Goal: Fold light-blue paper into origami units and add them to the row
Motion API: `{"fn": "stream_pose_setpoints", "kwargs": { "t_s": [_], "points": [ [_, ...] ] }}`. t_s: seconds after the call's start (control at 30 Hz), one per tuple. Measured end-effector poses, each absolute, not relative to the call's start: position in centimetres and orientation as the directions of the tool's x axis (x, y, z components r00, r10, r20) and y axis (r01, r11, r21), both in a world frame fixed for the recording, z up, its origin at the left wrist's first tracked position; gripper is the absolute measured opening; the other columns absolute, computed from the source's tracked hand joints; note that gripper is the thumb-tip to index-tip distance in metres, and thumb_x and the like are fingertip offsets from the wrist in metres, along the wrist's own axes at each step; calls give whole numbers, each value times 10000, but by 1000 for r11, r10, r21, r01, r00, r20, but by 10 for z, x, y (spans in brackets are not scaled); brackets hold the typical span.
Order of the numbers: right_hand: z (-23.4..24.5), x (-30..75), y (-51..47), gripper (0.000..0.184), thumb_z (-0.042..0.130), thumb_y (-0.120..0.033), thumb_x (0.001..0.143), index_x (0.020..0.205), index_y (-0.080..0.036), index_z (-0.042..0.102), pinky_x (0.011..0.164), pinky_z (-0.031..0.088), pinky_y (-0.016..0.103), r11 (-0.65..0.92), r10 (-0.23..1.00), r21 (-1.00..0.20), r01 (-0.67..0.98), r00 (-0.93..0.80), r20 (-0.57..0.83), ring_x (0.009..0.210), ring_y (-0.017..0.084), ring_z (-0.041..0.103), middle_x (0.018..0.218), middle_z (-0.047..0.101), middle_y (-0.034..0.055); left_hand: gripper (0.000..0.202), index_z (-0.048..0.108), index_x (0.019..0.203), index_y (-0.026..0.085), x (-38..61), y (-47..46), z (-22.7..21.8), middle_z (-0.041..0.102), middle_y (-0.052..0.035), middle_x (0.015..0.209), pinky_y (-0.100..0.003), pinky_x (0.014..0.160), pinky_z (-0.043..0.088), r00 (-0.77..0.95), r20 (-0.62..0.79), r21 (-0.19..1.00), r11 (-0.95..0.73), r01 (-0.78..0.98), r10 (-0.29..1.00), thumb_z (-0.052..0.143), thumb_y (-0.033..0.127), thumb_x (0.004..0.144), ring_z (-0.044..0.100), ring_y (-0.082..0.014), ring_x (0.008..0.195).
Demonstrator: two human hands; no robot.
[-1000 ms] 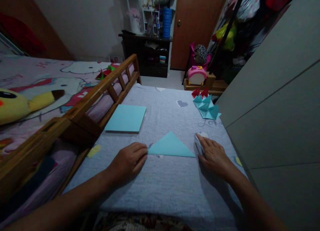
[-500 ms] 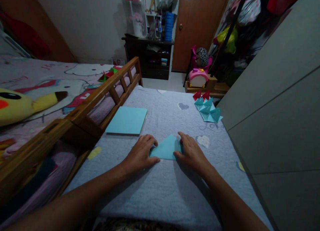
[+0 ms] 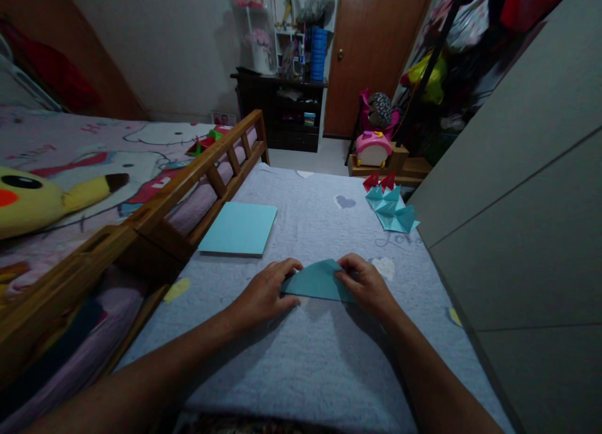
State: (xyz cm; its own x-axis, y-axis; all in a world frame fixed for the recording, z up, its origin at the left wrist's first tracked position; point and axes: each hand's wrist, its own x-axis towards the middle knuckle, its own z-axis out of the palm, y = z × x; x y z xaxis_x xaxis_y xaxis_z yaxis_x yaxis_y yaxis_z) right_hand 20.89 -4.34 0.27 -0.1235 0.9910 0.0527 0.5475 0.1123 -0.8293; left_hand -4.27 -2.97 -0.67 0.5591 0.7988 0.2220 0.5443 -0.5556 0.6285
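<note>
Between my hands is a folded sheet of light blue paper [image 3: 316, 281], roughly triangular, with its long edge towards me. My left hand [image 3: 270, 291] grips its left corner, fingers behind and thumb in front. With thumb and fingers pinched, my right hand [image 3: 361, 282] holds the upper right part of the sheet, which looks slightly raised. A square stack of light blue paper [image 3: 239, 229] lies beyond my left hand. Folded blue paper shapes [image 3: 391, 208] and red paper shapes [image 3: 379, 181] stand at the far right of the bed.
The bed sheet [image 3: 305, 365] is pale blue with printed hearts. A wooden rail [image 3: 197, 170] runs along the left, with a yellow plush toy [image 3: 51, 199] beyond it. A grey cabinet [image 3: 527, 233] borders the right side. A dark shelf unit [image 3: 281, 111] stands at the back.
My right hand has closed into a pinch on the paper's right side and shifted slightly right. The paper's right part has lifted and tilted. My left hand stays nearly in place.
</note>
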Motion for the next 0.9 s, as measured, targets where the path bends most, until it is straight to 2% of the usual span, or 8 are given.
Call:
{"fn": "stream_pose_setpoints", "kwargs": {
  "t_s": [0.1, 0.2, 0.3, 0.37, 0.47, 0.53, 0.7, 0.9],
  "points": [
    [5, 211, -43, 121, 534, -262, 853, 823, -203, 636, 739, 484, 308, 169, 986, -830, 532, -100, 136, 780, 182, 595, 813, 636, 22, 271, 558, 1107, 240, -43, -26, 1, 659, 2, 821, -267, 600, 486, 553, 169, 696, -496, 519, 816, 577, 170, 846, 619, -164, 687],
    [5, 211, -45, 218, 521, -265, 877, 1044, -210, 649, 885, 487, 375, 259, 954, -774, 577, -29, 298, 944, 223, 613, 976, 669, 65, 117, 603, 976, 213, -41, -23, 11, 659, -16, 827, -287, 653, 492, 540, 266, 656, -560, 506, 799, 547, 175, 880, 622, -172, 742],
    [6, 209, -48, 407, 531, -276, 884, 1285, -209, 553, 1039, 415, 456, 346, 882, -655, 672, 5, 471, 1171, 268, 547, 1212, 635, 117, 115, 601, 861, 193, -36, -20, 20, 641, -33, 788, -326, 699, 466, 573, 447, 441, -727, 527, 687, 505, 158, 914, 585, -191, 768],
    [8, 208, -50, 419, 535, -275, 890, 1303, -206, 535, 1054, 404, 473, 389, 851, -601, 698, -23, 525, 1198, 277, 529, 1234, 628, 124, 158, 602, 820, 188, -33, -20, 24, 627, -42, 761, -346, 704, 439, 609, 524, 231, -788, 571, 595, 490, 147, 923, 551, -202, 754],
    [12, 207, -54, 271, 528, -216, 904, 1163, -234, 607, 1014, 435, 459, 478, 807, -537, 695, -107, 581, 1119, 262, 556, 1123, 664, 88, 196, 594, 761, 194, -29, -23, 24, 594, -30, 689, -355, 699, 421, 658, 587, -17, -805, 593, 472, 498, 135, 922, 512, -201, 710],
    [15, 206, -57, 192, 528, -148, 891, 1000, -251, 647, 989, 443, 457, 548, 741, -447, 707, -162, 652, 1091, 258, 550, 1103, 664, 67, 187, 595, 768, 198, -28, -27, 23, 582, -9, 655, -359, 739, 437, 656, 647, -90, -815, 572, 389, 514, 121, 917, 511, -190, 695],
    [21, 202, -68, 243, 543, -35, 865, 956, -238, 641, 842, 491, 394, 630, 497, -203, 749, -188, 847, 981, 233, 530, 1109, 644, 76, 128, 627, 859, 191, -32, -41, 27, 665, 6, 747, -416, 986, 421, 575, 785, -108, -863, 493, 231, 578, 77, 887, 585, -167, 798],
    [18, 202, -64, 321, 494, 47, 834, 993, -219, 577, 840, 546, 396, 706, 506, -233, 668, -245, 827, 1005, 223, 588, 1128, 657, 103, 193, 653, 1062, 217, -45, -43, 27, 741, -14, 1004, -434, 1136, 360, 670, 708, -107, -904, 414, 223, 524, 118, 959, 626, -169, 1028]
  ]
}}
